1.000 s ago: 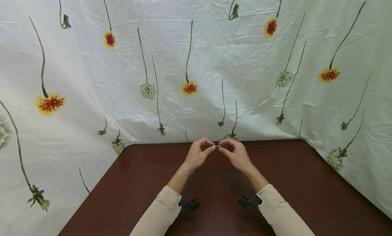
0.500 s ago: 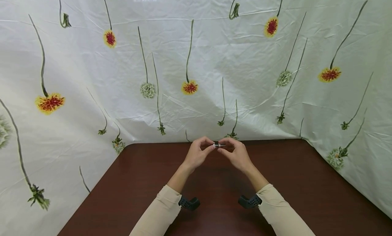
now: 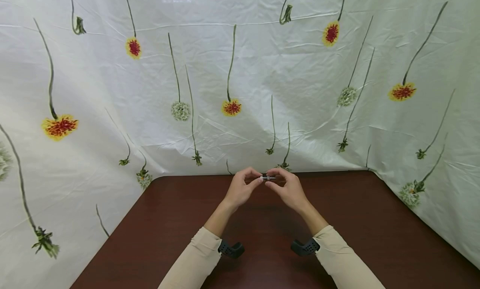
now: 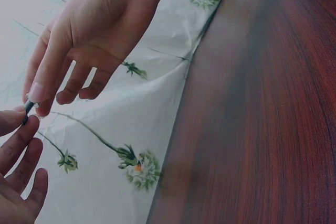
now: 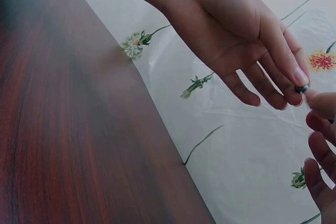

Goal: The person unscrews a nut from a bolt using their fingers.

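The left hand (image 3: 240, 189) and the right hand (image 3: 291, 191) meet at a slim dark object (image 4: 28, 109), each with thumb and index finger clamped on it from its own side. The object lies in the shared grip, running crosswise from one set of fingertips to the other; pale or shiny bits show along it, too small to make out. The left hand holds the end to the left of the meeting point, while the right hand's thumb and index finger curve round the part to the right. Below the pinch, as the wrist views show it, the spare fingers of both hands hang loosely bent. Behind each hand, on the near side of the grip, a forearm runs back into a beige sleeve (image 3: 193, 257), with a black band (image 3: 231, 250) at each wrist jutting inward. Nearer the person than the grip, and to both sides of it, spreads a dark red-brown tabletop (image 3: 168, 218) with wood grain; in the head view its far edge passes just above the fingertips. Beyond and above the grip hangs a wrinkled white cloth (image 3: 150, 85), printed with long-stemmed red-and-yellow flowers (image 3: 231, 108) and pale seed heads (image 3: 181, 111).
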Demonstrator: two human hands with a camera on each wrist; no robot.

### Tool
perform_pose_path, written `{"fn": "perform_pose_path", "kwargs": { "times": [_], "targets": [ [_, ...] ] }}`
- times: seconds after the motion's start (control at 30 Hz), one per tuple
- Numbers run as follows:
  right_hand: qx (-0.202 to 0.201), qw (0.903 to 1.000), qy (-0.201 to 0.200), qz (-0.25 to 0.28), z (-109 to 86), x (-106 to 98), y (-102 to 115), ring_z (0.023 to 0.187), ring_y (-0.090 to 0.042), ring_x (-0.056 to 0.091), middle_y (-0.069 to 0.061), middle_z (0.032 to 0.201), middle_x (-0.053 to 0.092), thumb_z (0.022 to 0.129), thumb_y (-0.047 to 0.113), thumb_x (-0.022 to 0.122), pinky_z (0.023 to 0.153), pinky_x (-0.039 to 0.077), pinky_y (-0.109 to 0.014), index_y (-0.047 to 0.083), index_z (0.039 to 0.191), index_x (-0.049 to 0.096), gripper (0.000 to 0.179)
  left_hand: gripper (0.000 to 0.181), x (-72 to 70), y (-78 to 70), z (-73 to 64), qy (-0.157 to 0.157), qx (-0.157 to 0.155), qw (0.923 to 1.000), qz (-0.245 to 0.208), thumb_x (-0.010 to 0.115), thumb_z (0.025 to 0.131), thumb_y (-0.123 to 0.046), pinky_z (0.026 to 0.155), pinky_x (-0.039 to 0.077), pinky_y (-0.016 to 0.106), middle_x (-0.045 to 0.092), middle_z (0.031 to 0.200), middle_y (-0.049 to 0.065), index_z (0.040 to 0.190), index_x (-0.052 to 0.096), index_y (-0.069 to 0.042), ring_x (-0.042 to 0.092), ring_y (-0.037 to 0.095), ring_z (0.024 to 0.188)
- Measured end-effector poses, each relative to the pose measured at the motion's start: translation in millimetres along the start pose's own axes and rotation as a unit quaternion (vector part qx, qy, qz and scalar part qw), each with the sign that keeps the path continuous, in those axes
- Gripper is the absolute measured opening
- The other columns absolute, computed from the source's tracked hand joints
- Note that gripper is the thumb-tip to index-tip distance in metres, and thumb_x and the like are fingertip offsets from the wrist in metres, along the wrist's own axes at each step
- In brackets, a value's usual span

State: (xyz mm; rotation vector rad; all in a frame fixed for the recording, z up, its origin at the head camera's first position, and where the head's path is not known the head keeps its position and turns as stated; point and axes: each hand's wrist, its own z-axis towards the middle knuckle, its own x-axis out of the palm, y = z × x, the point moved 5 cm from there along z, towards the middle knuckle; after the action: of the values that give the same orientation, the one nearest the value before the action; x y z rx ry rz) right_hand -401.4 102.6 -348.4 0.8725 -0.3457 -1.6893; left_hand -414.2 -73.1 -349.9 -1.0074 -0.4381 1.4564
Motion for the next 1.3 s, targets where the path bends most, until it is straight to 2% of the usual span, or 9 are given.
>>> {"fn": "perform_pose_path", "kwargs": {
  "times": [0.23,0.37,0.53,0.67,0.87,0.97,1.07,1.13,1.3],
  "targets": [
    [0.006,0.9999,-0.007,-0.008,0.2,-0.4,-2.4,0.093,-0.022,0.07,-0.005,0.104,0.075,0.096,0.009,0.075,0.082,0.056,-0.044,0.006,0.111,0.076,0.014,0.006,-0.6,-1.2,-0.6,-0.002,-0.002,1.0,0.001,0.07,0.1,-0.009,0.091,0.051,0.046,0.072,0.105,0.002,0.106,0.072,-0.008,0.067,0.02,0.103],
    [-0.005,1.0,-0.007,-0.003,0.0,-0.4,-0.5,0.09,-0.025,0.069,-0.008,0.107,0.074,0.093,0.006,0.079,0.08,0.056,-0.048,0.006,0.115,0.074,0.023,0.007,-1.3,-1.4,-0.6,-0.006,-0.007,1.0,0.0,0.07,0.1,-0.01,0.09,0.051,0.045,0.072,0.105,0.002,0.106,0.072,-0.007,0.066,0.02,0.103],
    [0.009,1.0,0.004,0.002,-0.7,1.2,-1.2,0.099,-0.026,0.07,-0.009,0.115,0.072,0.098,0.015,0.075,0.086,0.055,-0.051,0.005,0.125,0.07,0.029,0.008,-2.8,-4.6,-0.5,-0.014,0.001,0.9999,-0.006,0.071,0.1,-0.01,0.09,0.051,0.046,0.073,0.105,0.003,0.106,0.073,-0.005,0.067,0.021,0.103],
    [0.006,1.0,-0.001,-0.003,-0.4,0.8,-0.7,0.102,-0.024,0.069,-0.007,0.111,0.073,0.103,0.016,0.068,0.087,0.056,-0.049,0.0,0.119,0.072,0.023,0.007,-2.8,-6.3,0.1,-0.014,0.007,0.9998,-0.011,0.071,0.1,-0.01,0.091,0.051,0.046,0.073,0.105,0.004,0.106,0.073,-0.007,0.067,0.021,0.102],
    [-0.008,0.9998,-0.016,0.013,1.1,-1.2,1.7,0.093,-0.027,0.07,-0.007,0.105,0.073,0.096,0.006,0.075,0.082,0.056,-0.048,0.001,0.113,0.073,0.019,0.011,-1.9,-6.4,0.5,-0.016,0.008,0.9996,-0.021,0.072,0.099,-0.009,0.09,0.05,0.049,0.073,0.106,0.01,0.108,0.073,-0.003,0.067,0.026,0.102],
    [0.002,0.9997,-0.011,0.022,1.4,-0.7,1.5,0.095,-0.027,0.07,-0.008,0.109,0.073,0.094,0.008,0.078,0.084,0.055,-0.049,0.004,0.116,0.073,0.022,0.012,-1.6,-6.5,0.6,-0.019,0.003,0.9996,-0.02,0.071,0.099,-0.007,0.09,0.05,0.049,0.073,0.107,0.014,0.108,0.072,0.001,0.067,0.029,0.102],
    [0.016,0.9998,-0.006,0.014,1.4,-0.3,1.0,0.1,-0.025,0.069,-0.007,0.11,0.073,0.098,0.015,0.075,0.087,0.055,-0.048,0.006,0.117,0.074,0.021,0.012,-1.0,-8.4,0.9,-0.014,0.002,0.9998,-0.013,0.069,0.1,-0.004,0.089,0.051,0.047,0.072,0.107,0.017,0.109,0.071,0.004,0.066,0.032,0.103],
    [0.017,0.9998,-0.005,0.006,1.4,-0.5,1.5,0.1,-0.023,0.07,-0.005,0.109,0.074,0.1,0.017,0.072,0.087,0.055,-0.047,0.006,0.115,0.074,0.019,0.012,-0.8,-13.4,0.5,-0.005,0.004,0.9999,-0.012,0.067,0.1,-0.001,0.089,0.051,0.046,0.072,0.107,0.019,0.109,0.07,0.006,0.066,0.033,0.103],
    [0.004,1.0,0.0,0.007,1.5,-1.3,3.1,0.099,-0.026,0.07,-0.007,0.109,0.073,0.098,0.01,0.074,0.085,0.055,-0.049,0.006,0.115,0.074,0.018,0.01,-2.3,-39.6,-6.9,-0.002,0.011,0.9997,-0.021,0.066,0.1,0.001,0.089,0.051,0.047,0.071,0.107,0.02,0.108,0.069,0.008,0.066,0.033,0.103]
  ]
}}
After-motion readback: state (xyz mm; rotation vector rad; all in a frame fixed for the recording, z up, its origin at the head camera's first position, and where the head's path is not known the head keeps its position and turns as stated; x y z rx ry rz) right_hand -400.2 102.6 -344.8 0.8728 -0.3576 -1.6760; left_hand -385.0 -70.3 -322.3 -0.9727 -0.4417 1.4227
